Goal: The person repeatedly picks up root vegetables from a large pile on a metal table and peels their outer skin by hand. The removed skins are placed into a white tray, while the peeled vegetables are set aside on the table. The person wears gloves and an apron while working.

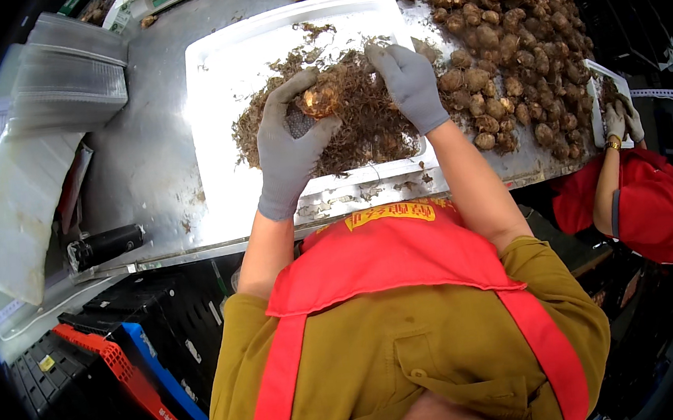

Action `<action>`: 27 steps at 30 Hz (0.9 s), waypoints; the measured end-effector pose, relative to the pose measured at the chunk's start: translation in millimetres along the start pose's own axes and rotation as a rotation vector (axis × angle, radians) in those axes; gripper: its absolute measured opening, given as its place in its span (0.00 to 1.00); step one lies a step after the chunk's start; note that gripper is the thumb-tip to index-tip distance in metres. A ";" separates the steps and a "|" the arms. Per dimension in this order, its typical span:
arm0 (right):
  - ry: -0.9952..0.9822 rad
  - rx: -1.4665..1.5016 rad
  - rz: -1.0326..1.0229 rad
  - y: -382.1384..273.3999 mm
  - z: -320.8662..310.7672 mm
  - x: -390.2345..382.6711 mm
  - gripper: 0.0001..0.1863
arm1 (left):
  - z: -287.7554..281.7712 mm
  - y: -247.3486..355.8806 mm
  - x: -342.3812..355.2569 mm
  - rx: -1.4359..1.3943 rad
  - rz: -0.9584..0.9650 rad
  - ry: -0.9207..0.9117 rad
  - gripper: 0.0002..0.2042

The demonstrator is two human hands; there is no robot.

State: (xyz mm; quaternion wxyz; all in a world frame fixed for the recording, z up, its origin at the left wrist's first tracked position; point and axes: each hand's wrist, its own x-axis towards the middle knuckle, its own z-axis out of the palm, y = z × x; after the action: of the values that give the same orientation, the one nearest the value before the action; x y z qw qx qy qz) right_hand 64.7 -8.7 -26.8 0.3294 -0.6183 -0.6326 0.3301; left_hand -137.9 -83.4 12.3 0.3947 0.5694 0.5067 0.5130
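My left hand [288, 154], in a grey glove, is closed round a brown, hairy taro [320, 99] with a lighter orange-brown patch showing. It holds the taro above a shallow white foam tray [287, 13]. Dark fibrous scrapings [373, 123] cover much of the tray's floor. To the right of the taro, my gloved right hand [409, 83] is apart from it, over the tray's right side. Its fingers are drawn together at the tips; what they grip, if anything, is too small to make out.
A large heap of taros [497, 36] lies right of the tray. Clear plastic boxes [73, 81] are stacked at the left, near a black cylinder [106, 247]. At the right, a co-worker in red [652, 202] works over another white tray [596, 111]. Black crates [162, 325] stand below left.
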 end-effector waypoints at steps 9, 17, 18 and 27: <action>0.031 0.350 -0.459 -58.5 26.4 -36.2 0.16 | 1.3 -20.8 0.7 0.117 0.053 0.042 0.31; 0.041 0.039 -0.312 -7.9 25.7 15.0 0.24 | -2.4 -17.0 -8.1 -0.200 -0.085 0.030 0.38; 0.007 0.140 -0.183 -4.1 18.8 14.3 0.25 | -5.4 -20.6 -7.1 -0.322 -0.125 0.023 0.37; -0.018 0.496 -0.468 -43.9 21.1 -20.5 0.17 | 0.9 -21.4 -1.5 -1.054 -0.274 -0.088 0.28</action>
State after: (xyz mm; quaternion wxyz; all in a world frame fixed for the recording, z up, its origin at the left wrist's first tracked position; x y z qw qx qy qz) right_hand 22.9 -30.1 -2.7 0.5310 -0.3546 -0.6607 0.3947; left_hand -140.6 -81.1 -8.9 0.7107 0.2442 0.2336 0.6171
